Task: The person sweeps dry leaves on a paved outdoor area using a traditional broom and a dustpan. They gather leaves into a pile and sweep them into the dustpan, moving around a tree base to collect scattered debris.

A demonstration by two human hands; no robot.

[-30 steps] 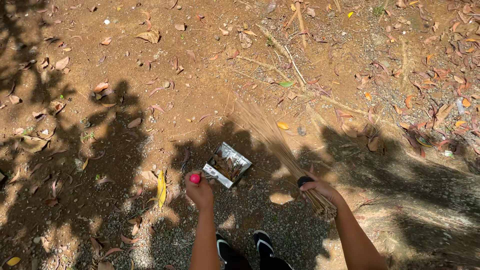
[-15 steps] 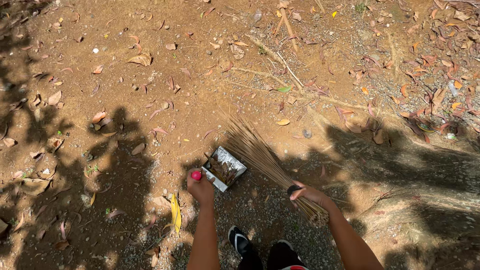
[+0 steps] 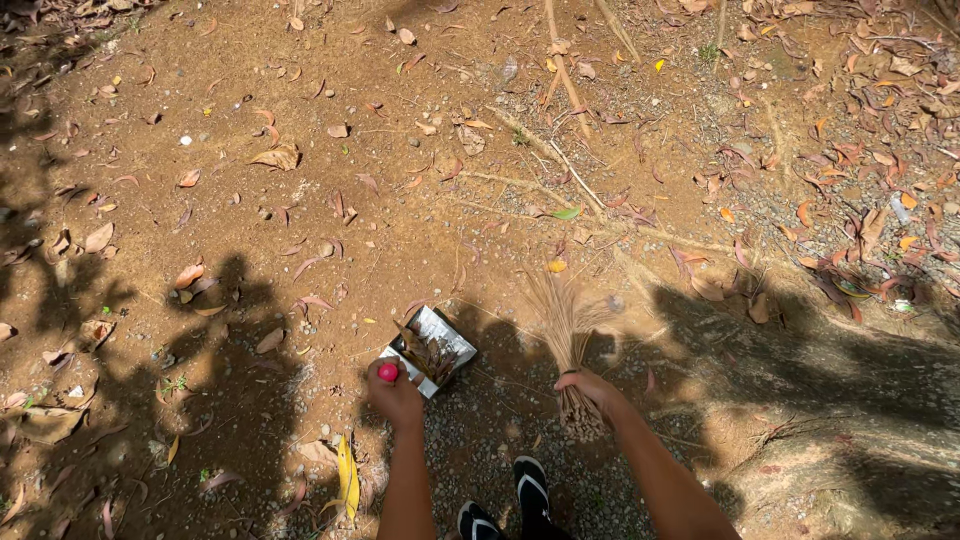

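Two hands sweeping dry leaves on bare dirt with a twig broom and a dustpan.

The right hand (image 3: 590,388) is closing tight around the bound neck of the broom (image 3: 568,335), whose long axis is running almost straight away from the person; the loose twigs are fanning out beyond the fist, pointing up the frame, while the short butt end is sticking out below the hand toward the person. The left hand (image 3: 397,396) is wrapping around the red handle (image 3: 387,372) of the dustpan (image 3: 432,349), which is lying just left of the broom, its mouth angling away from the hand and toward the broom, with leaf litter inside. A black sandal (image 3: 530,490) is showing below the broom, a yellow leaf (image 3: 346,474) lower left of it.
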